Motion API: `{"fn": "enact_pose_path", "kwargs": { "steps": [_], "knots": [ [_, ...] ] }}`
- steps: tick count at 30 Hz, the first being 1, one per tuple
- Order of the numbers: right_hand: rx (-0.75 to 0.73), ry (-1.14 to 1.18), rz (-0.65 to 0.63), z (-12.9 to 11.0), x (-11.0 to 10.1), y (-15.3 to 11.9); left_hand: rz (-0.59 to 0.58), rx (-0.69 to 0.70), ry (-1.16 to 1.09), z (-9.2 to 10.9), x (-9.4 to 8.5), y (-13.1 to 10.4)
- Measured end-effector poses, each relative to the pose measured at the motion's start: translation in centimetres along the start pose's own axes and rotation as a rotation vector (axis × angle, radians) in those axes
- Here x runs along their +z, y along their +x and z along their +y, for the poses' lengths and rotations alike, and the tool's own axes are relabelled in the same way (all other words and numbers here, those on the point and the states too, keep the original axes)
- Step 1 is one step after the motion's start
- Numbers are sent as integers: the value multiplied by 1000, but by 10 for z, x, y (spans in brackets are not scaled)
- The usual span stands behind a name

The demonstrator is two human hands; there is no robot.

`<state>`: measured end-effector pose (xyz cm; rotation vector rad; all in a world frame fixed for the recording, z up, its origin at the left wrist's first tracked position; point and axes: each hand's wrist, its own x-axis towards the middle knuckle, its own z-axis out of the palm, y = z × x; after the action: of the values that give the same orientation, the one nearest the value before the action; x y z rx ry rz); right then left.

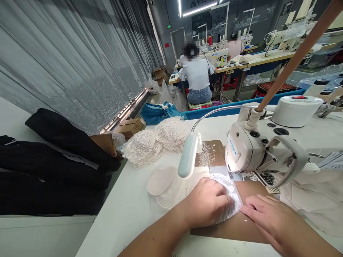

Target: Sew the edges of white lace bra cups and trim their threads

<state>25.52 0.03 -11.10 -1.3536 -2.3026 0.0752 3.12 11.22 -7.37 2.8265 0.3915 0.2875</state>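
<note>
White lace point(235, 197) runs lengthwise from the sewing machine point(248, 148) toward me; my curled left hand point(207, 202) and bent right hand point(269, 216) touch it (any pinch is hidden).

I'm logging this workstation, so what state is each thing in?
Left hand: fingers curled, resting on the white lace piece
White lace piece: partly under the left hand, far end by the sewing machine
Right hand: fingertips at the white lace piece's right edge
Sewing machine: running or stopped, cannot tell
Lamp: bent downward, seemingly lit
Lace cups: stacked in piles
Round pad: lying flat
Curtain: hanging closed
Ceiling light: on
</note>
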Motion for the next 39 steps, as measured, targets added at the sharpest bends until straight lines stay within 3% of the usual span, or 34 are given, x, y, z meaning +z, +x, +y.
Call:
{"fn": "enact_pose_path", "kwargs": {
  "steps": [9,18,22,25,32,39],
  "knots": [
    [-38,2,-2,-4,-14,9,-58,51,140,6,-2,1],
    [66,72,-42,1,5,-6,-60,63,193,9,-3,0],
    [37,24,-40,-2,-9,1,-29,78,220,9,-2,1],
    [4,-47,33,-4,-18,7,-24,93,211,9,-3,2],
    [4,-37,-3,-3,-2,3,-39,132,143,8,-8,4],
    [-11,-26,25,-3,-2,4,-93,65,126,8,-6,4]
  ]
}}
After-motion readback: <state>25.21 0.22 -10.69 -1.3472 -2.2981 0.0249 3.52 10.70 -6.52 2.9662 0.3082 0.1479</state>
